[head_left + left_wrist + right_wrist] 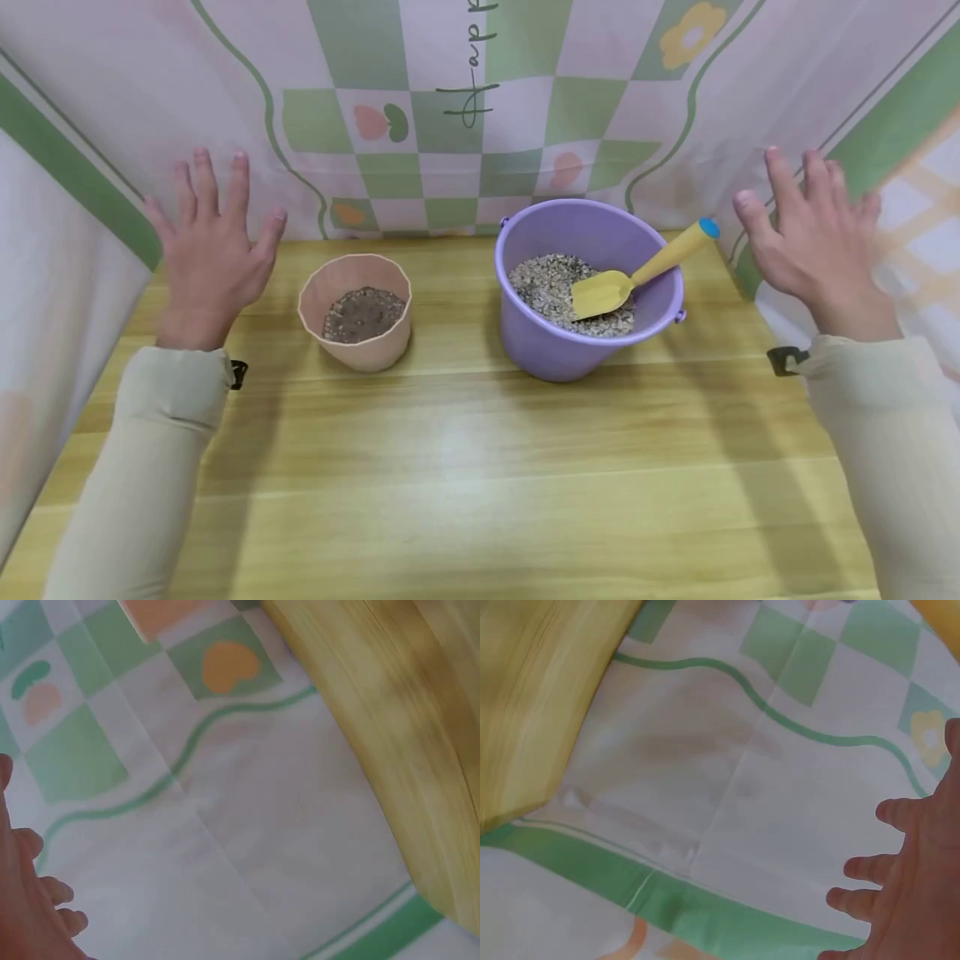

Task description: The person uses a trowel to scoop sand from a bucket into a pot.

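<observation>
Pink pot (358,311) with dark dirt inside, on the wooden table (465,467). Beside it, purple bucket (587,287) of pale gravel, yellow scoop (637,275) resting in it. Left hand (213,246) and right hand (813,237) raised, fingers spread, holding nothing. Bucket's handle hard to make out. Wrist views: only fingertips, cloth, table edge.

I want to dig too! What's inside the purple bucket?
The purple bucket holds pale gravelly grit. A yellow scoop rests on it, its handle leaning over the rim. The grit hides the bottom of the bucket.
</observation>
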Demonstrator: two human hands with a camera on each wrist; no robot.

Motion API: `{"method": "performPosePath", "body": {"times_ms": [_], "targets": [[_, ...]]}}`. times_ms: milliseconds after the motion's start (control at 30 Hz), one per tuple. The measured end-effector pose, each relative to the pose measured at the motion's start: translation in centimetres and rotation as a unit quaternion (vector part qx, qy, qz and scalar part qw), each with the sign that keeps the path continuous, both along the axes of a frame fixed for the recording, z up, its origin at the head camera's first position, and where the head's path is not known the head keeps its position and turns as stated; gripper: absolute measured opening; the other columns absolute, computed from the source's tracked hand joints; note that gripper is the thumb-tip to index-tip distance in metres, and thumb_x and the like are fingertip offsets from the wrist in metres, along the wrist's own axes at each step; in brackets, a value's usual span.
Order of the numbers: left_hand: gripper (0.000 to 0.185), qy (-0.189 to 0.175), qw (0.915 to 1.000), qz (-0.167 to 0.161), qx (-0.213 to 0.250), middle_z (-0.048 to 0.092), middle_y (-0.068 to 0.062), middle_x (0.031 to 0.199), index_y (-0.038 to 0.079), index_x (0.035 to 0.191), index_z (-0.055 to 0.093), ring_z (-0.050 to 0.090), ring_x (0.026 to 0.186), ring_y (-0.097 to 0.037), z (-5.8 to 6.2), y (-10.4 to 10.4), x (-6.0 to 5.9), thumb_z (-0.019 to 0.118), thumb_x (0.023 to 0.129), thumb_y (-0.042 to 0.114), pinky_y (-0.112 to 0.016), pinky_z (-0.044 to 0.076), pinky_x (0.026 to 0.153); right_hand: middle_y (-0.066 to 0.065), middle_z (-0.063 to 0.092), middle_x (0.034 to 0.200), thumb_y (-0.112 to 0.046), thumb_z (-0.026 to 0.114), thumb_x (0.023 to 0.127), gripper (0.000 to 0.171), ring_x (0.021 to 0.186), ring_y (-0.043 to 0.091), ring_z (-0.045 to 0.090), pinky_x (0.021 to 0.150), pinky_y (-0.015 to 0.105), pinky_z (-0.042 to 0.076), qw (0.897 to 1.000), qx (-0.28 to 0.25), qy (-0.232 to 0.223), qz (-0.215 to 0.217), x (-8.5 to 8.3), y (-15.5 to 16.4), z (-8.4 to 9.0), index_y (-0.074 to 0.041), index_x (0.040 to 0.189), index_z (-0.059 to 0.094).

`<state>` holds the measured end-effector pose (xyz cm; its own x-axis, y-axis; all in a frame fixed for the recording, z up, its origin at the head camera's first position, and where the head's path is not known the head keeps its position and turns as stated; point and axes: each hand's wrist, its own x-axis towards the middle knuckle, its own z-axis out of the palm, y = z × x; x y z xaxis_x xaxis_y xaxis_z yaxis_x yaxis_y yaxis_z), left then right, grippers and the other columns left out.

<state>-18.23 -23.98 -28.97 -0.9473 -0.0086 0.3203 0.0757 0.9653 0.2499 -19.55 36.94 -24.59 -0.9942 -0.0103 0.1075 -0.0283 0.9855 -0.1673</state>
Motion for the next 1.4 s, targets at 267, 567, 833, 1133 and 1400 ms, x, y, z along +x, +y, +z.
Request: {"method": "performPosePath", "body": {"times_ms": [267, 567, 833, 1133, 1400], "targets": [[0.071, -0.033, 0.9972, -0.067, 0.010, -0.013, -0.011, 0.165, 0.025, 0.162, 0.003, -0.010, 0.151, -0.034, 0.1, 3.8, -0.2, 0.024, 0.103, 0.059, -0.068, -0.007, 0.115, 0.020, 0.016, 0.163, -0.046, 0.019, 0.106, 0.059, 0.144, 0.055, 0.012, 0.112, 0.073, 0.004, 0.992, -0.119, 0.030, 0.014, 1.0, -1.7, 0.3, -0.029, 0.162, 0.008], [0.071, -0.020, 0.9889, -0.143, 0.036, -0.006, -0.010, 0.166, 0.028, 0.162, 0.004, -0.003, 0.152, -0.032, -0.2, 9.2, 0.1, 0.029, 0.103, 0.059, -0.064, -0.003, 0.118, 0.030, 0.044, 0.146, -0.044, 0.024, 0.107, 0.053, 0.128, 0.061, 0.037, 0.103, 0.077, 0.020, 0.986, -0.158, 0.043, 0.034, 1.8, -3.8, 0.4, -0.027, 0.158, 0.028], [0.072, -0.020, 0.9768, -0.211, 0.030, -0.003, -0.008, 0.167, 0.033, 0.161, 0.002, 0.002, 0.153, -0.028, -0.5, 14.7, 1.1, 0.026, 0.101, 0.065, -0.063, 0.003, 0.119, 0.026, 0.066, 0.119, -0.042, 0.044, 0.104, 0.048, 0.088, -0.001, 0.057, 0.077, 0.028, 0.037, 0.977, -0.190, 0.080, 0.057, 2.2, -5.1, -0.8, -0.015, 0.144, 0.052], [0.077, -0.045, 0.9625, -0.263, 0.050, -0.003, -0.006, 0.167, 0.035, 0.161, 0.003, 0.004, 0.152, -0.026, -1.7, 19.0, 1.6, 0.031, 0.098, 0.070, -0.059, 0.003, 0.119, 0.031, 0.063, 0.121, -0.040, 0.046, 0.104, 0.050, 0.101, 0.049, 0.062, 0.078, 0.038, 0.044, 0.977, -0.190, 0.065, 0.077, 2.5, -5.5, -1.6, -0.010, 0.143, 0.050], [0.105, -0.088, 0.9557, -0.278, 0.037, -0.008, -0.003, 0.167, 0.033, 0.159, -0.007, 0.002, 0.153, -0.021, -2.6, 21.5, 2.0, 0.039, 0.082, 0.087, -0.055, 0.006, 0.121, 0.016, 0.066, 0.088, -0.041, 0.058, 0.099, 0.049, 0.068, 0.012, 0.054, 0.051, 0.017, 0.039, 0.977, -0.187, 0.078, 0.072, 2.3, -5.8, -2.1, -0.007, 0.133, 0.062]]}}
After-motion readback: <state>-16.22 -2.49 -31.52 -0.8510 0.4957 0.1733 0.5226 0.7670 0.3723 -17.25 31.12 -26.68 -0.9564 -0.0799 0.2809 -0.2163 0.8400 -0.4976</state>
